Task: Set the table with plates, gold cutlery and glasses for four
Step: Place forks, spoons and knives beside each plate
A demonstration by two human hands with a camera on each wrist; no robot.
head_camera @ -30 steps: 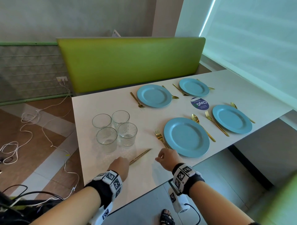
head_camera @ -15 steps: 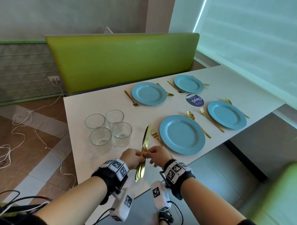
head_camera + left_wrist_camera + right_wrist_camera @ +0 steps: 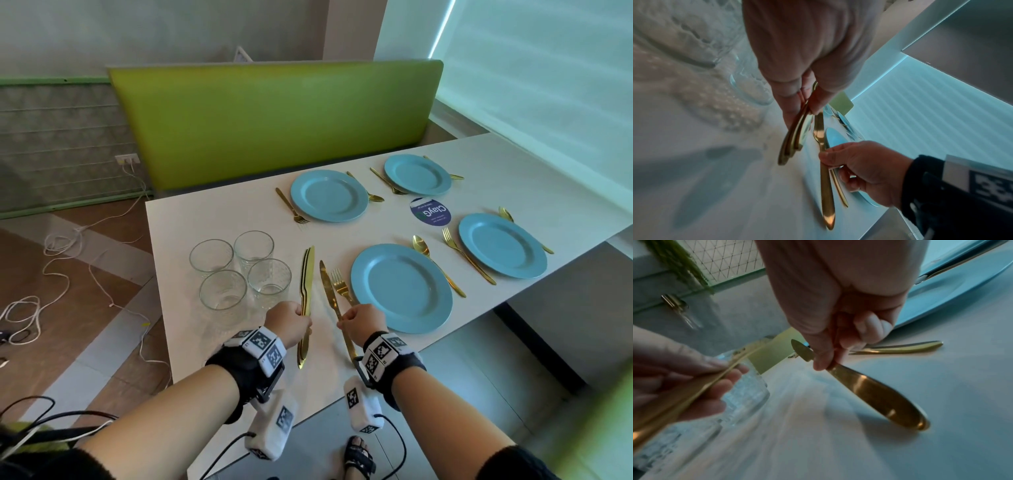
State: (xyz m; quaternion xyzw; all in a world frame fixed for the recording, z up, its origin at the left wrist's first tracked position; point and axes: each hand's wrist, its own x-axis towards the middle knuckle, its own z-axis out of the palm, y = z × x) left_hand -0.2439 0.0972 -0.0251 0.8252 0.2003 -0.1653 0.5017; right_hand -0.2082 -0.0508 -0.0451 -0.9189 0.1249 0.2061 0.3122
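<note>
Behind white table (image 3: pixel 212 219), green bench back (image 3: pixel 274 120); cables (image 3: pixel 61 246) cross tiled floor.

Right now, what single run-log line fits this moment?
left hand: holds bundle of knives | right hand: holds single knife beside fork | plates: four set | glasses: clustered, unplaced

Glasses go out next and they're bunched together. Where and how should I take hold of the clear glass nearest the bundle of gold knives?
Probably grip the clear tumbler nearest the knives round its upper wall, coming from above and from its knife side. It stands upright, mouth up, with three other glasses crowding its left and far sides, so only that flank looks free. The left hand holds the gold knife bundle, which must go down first.
</note>
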